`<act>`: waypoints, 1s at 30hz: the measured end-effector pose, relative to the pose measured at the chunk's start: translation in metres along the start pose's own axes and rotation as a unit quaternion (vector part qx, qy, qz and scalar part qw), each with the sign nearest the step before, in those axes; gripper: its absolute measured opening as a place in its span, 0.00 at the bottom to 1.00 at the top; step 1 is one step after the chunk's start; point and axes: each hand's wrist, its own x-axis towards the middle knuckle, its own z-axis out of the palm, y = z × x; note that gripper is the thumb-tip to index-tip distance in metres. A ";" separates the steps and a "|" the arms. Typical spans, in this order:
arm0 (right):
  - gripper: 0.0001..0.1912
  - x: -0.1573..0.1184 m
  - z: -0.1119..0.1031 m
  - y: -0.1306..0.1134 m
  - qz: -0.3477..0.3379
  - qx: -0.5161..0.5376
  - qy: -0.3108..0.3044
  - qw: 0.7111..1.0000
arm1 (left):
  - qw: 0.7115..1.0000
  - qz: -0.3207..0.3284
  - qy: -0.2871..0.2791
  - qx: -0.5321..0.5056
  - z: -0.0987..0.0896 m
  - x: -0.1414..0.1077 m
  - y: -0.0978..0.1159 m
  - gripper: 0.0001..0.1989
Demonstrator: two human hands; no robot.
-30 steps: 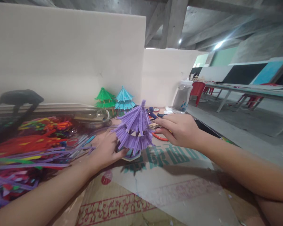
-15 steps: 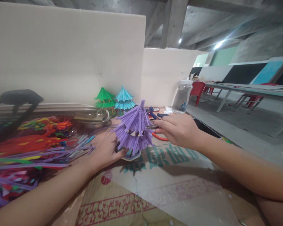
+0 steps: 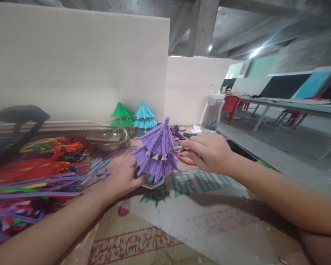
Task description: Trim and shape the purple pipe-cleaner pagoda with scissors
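A purple two-tiered pagoda model [image 3: 160, 152] made of fuzzy stems stands upright at the middle of the table on a pale flat base [image 3: 153, 184]. My left hand [image 3: 125, 173] holds the model low on its left side, with the fingertips hidden behind it. My right hand [image 3: 209, 151] is on the model's right, its fingers pinched on a small metal tool [image 3: 179, 148] whose tip reaches the lower edge of the upper purple roof. Just under the right fingers lies an orange-red handle loop [image 3: 186, 160].
Coloured fuzzy stems [image 3: 30, 165] are heaped at the left, beside a metal bowl [image 3: 107, 141]. Green [image 3: 122, 116] and blue [image 3: 145, 116] models stand behind. A water bottle [image 3: 213, 113], a dark blue glue gun [image 3: 178, 133] and printed cardboard [image 3: 209, 221] are around.
The metal tool in my right hand has turned slightly, and more of it shows beside the purple roof. My left hand and the model have hardly moved.
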 end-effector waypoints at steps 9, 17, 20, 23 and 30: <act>0.21 0.002 0.001 -0.003 0.004 -0.009 0.001 1.000 | 1.000 0.000 -0.009 0.002 -0.002 0.001 0.002 0.22; 0.17 0.001 0.002 -0.003 0.003 -0.003 0.003 1.000 | 1.000 0.002 -0.015 -0.012 -0.006 0.004 0.007 0.19; 0.20 0.000 0.001 -0.002 0.004 -0.002 0.001 1.000 | 1.000 -0.007 -0.020 -0.004 -0.005 0.003 0.006 0.20; 0.21 0.000 0.000 -0.002 0.005 -0.003 -0.003 1.000 | 1.000 -0.009 -0.018 -0.003 -0.004 0.002 0.005 0.20; 0.22 0.001 0.001 -0.004 0.015 -0.016 -0.008 1.000 | 1.000 -0.010 -0.017 -0.006 -0.002 0.000 0.002 0.22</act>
